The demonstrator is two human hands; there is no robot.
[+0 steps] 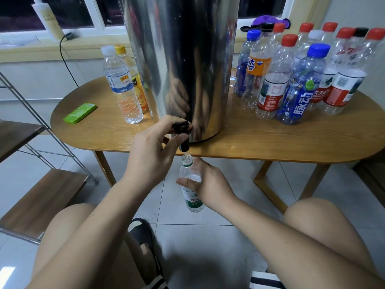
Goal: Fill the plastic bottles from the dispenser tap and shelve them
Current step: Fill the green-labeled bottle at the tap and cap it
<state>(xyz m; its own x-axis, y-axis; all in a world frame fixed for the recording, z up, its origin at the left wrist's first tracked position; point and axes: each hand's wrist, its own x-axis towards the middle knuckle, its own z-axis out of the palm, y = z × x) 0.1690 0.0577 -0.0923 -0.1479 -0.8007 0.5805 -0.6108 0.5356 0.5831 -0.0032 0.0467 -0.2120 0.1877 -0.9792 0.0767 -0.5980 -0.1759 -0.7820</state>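
Observation:
A tall steel dispenser point(183, 59) stands on the wooden table point(270, 138), its black tap point(183, 134) hanging over the front edge. My left hand point(154, 155) grips the tap lever. Water runs from the spout into the open mouth of a small clear bottle with a green label point(190, 184). My right hand point(208, 182) holds that bottle upright just below the tap, fingers wrapped round its middle. Two capped bottles point(123, 84) stand left of the dispenser. Several empty capped bottles point(302, 76) crowd the table's right side.
A metal-framed rack with wooden shelves point(41, 197) stands at the left, below table height. A green flat case point(80, 113) lies on the table's left end. A black cable point(66, 59) hangs from the windowsill. My knees and a black slipper point(141, 232) are beneath.

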